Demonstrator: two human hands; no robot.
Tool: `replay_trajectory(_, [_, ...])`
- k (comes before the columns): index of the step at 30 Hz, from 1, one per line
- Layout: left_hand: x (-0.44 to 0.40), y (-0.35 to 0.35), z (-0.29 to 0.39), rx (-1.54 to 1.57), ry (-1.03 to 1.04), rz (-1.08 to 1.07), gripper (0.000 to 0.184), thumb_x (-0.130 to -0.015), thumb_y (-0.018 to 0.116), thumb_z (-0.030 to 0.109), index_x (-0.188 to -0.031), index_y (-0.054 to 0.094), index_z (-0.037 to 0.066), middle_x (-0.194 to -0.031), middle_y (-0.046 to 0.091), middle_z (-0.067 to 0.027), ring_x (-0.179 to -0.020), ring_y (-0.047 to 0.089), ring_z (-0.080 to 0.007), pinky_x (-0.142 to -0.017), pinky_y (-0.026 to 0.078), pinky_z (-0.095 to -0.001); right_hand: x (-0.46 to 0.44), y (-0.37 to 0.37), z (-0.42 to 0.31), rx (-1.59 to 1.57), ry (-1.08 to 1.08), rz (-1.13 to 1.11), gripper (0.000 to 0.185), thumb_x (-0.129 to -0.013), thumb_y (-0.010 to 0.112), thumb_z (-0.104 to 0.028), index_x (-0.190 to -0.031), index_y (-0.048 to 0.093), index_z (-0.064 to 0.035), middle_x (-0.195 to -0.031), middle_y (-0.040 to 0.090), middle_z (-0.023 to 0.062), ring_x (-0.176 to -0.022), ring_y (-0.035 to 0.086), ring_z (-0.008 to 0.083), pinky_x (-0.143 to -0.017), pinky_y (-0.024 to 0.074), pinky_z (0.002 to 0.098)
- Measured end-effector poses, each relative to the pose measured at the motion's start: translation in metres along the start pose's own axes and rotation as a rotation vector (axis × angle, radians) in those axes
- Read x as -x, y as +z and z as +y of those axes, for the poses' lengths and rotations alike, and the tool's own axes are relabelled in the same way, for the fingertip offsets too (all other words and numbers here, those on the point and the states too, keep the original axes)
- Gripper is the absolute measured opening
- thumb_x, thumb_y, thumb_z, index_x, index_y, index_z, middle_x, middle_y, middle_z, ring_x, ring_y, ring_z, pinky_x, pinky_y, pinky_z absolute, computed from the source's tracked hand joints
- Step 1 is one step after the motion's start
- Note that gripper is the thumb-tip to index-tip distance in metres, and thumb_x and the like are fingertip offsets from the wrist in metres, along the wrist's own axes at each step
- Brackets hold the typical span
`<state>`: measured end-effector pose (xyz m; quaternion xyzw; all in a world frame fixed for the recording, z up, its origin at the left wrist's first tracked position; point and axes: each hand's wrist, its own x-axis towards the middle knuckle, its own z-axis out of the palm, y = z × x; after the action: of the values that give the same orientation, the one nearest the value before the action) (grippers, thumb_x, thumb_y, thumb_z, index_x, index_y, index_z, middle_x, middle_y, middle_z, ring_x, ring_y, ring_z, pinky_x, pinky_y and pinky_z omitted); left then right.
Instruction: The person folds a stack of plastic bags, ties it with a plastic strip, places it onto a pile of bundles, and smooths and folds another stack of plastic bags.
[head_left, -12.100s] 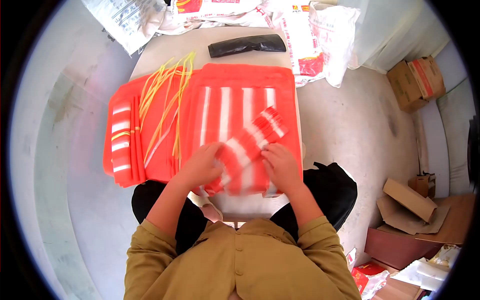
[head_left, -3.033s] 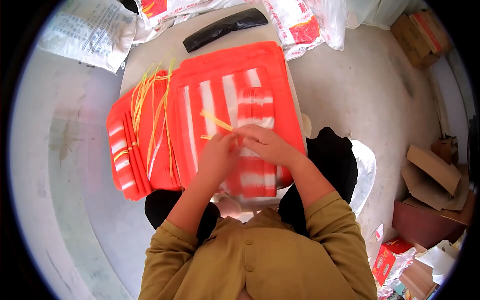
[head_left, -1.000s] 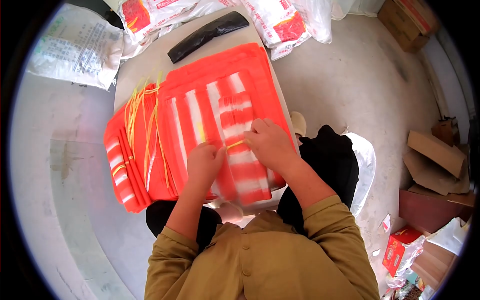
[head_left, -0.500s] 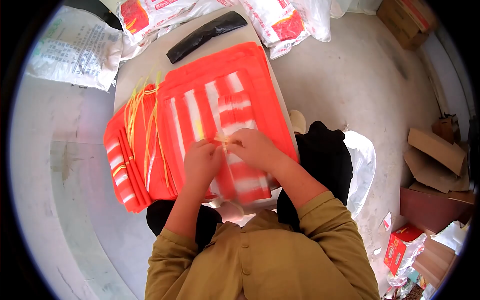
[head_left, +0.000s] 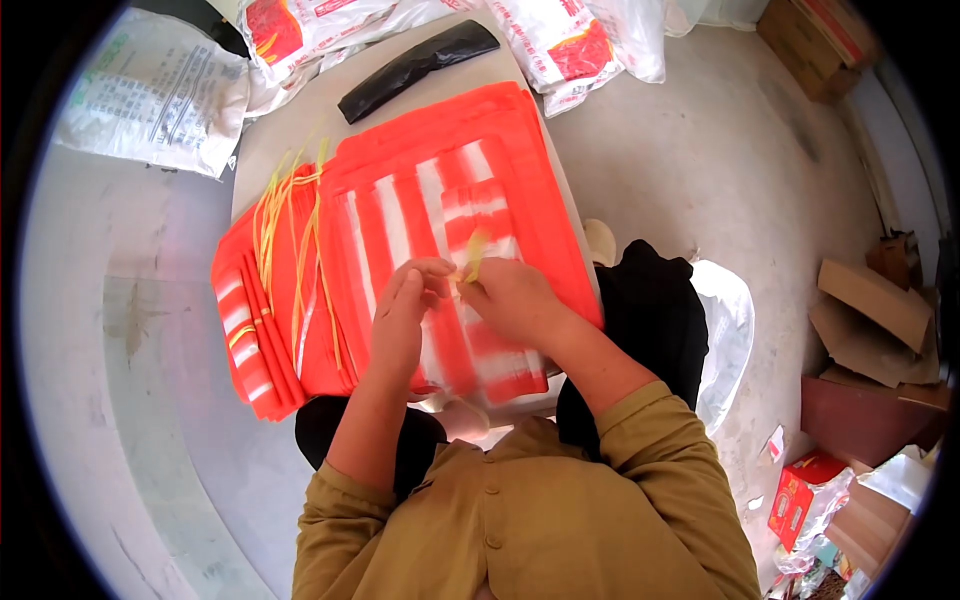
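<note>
A folded bundle of red-and-white striped mesh bags [head_left: 503, 372] lies in front of me on a stack of red sheets [head_left: 548, 200]. Over its middle, a yellow strip [head_left: 476, 246] sticks up, blurred by motion. My right hand [head_left: 512, 303] pinches this strip near the bundle's centre. Close beside it, my left hand [head_left: 403, 308] has curled fingers, their tips at the strip's other side; the exact hold is partly hidden. More striped material [head_left: 392, 218] lies flat to the left of the bundle.
Loose yellow strips [head_left: 296, 215] lie across a red pile at the left, beside a tied striped bundle [head_left: 240, 335]. A black plastic roll [head_left: 418, 70] rests on the table's far end. Printed white sacks [head_left: 160, 95] stand around it. Cardboard boxes [head_left: 868, 320] lie on the right floor.
The strip's loose end has swung from beside my left fingers to the right, near my right hand. My left fingers have lifted and stretched toward the right hand. The view has shifted slightly.
</note>
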<state>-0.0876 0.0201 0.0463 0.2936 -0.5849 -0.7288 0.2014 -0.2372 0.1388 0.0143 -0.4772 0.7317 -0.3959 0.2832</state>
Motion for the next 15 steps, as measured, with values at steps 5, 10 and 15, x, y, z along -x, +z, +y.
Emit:
replay_trajectory(5, [-0.004, 0.006, -0.016, -0.713, 0.063, -0.026, 0.016, -0.101, 0.066, 0.004, -0.115, 0.072, 0.004, -0.107, 0.068, -0.0043, -0.09, 0.062, -0.0092, -0.078, 0.05, -0.0245, -0.003, 0.003, 0.01, -0.044, -0.004, -0.028, 0.029, -0.102, 0.057, -0.031, -0.104, 0.072, -0.0051, -0.098, 0.072, 0.0179, -0.093, 0.069, 0.0384, -0.081, 0.0538, 0.0492])
replay_trajectory(10, [-0.007, 0.003, -0.034, -0.608, -0.015, 0.062, 0.011, -0.101, 0.07, 0.009, -0.107, 0.072, 0.001, -0.09, 0.069, 0.0001, -0.082, 0.061, -0.0077, -0.075, 0.049, -0.0232, -0.002, -0.005, 0.008, -0.161, 0.074, -0.041, 0.025, -0.099, 0.061, -0.027, -0.107, 0.07, -0.0056, -0.099, 0.073, 0.0168, -0.093, 0.07, 0.037, -0.079, 0.0545, 0.0461])
replay_trajectory(15, [-0.011, 0.005, -0.039, -0.34, -0.201, 0.121, 0.015, -0.104, 0.068, 0.015, -0.104, 0.071, 0.001, -0.088, 0.069, 0.0003, -0.084, 0.062, -0.0073, -0.073, 0.049, -0.0245, -0.001, 0.002, 0.011, -0.074, -0.053, 0.031, 0.018, -0.092, 0.067, -0.016, -0.108, 0.066, -0.0069, -0.095, 0.071, 0.014, -0.091, 0.069, 0.0354, -0.078, 0.0556, 0.0446])
